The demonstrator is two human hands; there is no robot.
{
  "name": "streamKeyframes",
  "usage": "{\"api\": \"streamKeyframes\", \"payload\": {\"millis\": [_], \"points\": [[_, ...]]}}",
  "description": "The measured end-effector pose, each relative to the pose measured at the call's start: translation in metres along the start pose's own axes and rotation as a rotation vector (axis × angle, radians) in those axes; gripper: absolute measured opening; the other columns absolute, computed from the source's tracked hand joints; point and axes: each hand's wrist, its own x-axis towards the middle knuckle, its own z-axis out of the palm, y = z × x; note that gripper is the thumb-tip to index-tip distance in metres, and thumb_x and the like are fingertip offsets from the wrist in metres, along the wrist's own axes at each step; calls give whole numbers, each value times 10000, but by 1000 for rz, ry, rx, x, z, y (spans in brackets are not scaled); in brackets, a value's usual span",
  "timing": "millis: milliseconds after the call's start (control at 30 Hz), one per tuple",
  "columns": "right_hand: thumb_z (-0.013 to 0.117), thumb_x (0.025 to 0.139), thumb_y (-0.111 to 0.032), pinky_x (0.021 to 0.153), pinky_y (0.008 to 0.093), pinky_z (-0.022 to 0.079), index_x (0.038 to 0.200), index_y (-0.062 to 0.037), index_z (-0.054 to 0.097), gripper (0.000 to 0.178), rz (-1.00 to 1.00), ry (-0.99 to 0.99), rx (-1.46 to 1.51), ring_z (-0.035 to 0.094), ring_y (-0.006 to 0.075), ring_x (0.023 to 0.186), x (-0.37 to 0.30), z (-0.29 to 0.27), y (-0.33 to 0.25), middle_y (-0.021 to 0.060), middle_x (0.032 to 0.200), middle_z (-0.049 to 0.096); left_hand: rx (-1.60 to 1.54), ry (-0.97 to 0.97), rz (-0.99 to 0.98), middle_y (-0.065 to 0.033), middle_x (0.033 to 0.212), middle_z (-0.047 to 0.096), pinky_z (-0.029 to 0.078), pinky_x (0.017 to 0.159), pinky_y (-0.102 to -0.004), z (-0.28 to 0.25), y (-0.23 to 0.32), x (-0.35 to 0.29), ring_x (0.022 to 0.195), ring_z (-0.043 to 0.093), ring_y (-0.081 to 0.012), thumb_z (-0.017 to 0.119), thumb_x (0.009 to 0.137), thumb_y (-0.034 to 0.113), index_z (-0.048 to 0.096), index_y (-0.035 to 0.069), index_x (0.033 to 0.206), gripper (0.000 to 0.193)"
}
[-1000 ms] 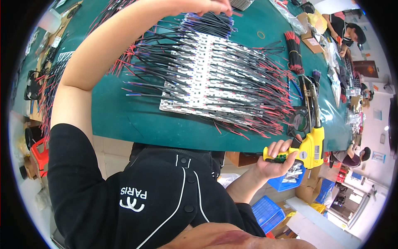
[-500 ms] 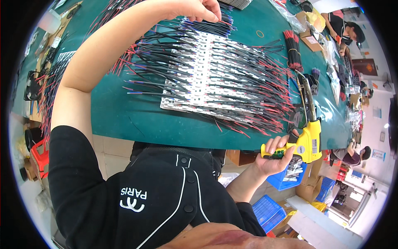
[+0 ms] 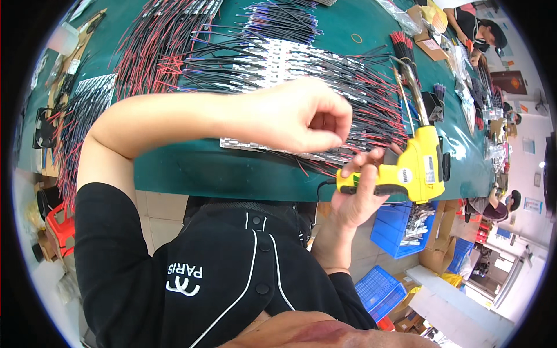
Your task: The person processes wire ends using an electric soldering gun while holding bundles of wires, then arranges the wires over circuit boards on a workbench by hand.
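Note:
My right hand (image 3: 361, 188) is wrapped round the grip of a yellow soldering gun (image 3: 415, 165), whose long metal barrel points toward the far side of the table. My left hand (image 3: 322, 119) hovers over a panel of white circuit boards (image 3: 278, 61), fingers curled and thumb near the fingertips; what they hold, if anything, I cannot make out. Rows of black wires with red ends (image 3: 371, 95) spread from the right of the panel. Other dark wires (image 3: 214, 61) stick out on its left. My left hand and forearm hide much of the panel's near part.
Beyond the panel lies a pile of blue-tipped wires (image 3: 281, 23). Red and black wires (image 3: 156, 43) cover the table to the left. A bundled wire stack (image 3: 403, 46) stands near the gun's barrel. A blue bin (image 3: 400, 229) is below the table's edge. Co-workers sit at right.
My left hand has come back from the blue-tipped wire pile toward me and to the right, over the panel. The soldering gun in my right hand has shifted slightly left and away from me.

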Motion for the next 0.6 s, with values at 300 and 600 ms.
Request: {"api": "streamKeyframes", "payload": {"millis": [300, 600], "points": [[591, 815, 31, 532, 221, 481, 1245, -6, 338, 501, 76, -5, -1, 594, 137, 650, 0, 9, 4, 81, 821, 601, -125, 76, -6, 4, 720, 560, 429, 591, -212, 14, -14, -12, 666, 515, -47, 602, 854, 104, 578, 8, 845, 100], [613, 797, 38, 550, 224, 484, 1251, 14, 338, 531, 69, -36, 23, 615, 158, 639, -2, 12, 7, 107, 809, 614, -144, 55, -35, 5, 707, 555, 439, 601, -213, 13, -10, -14, 649, 508, -52, 601, 848, 91, 586, -4, 835, 97]]}}
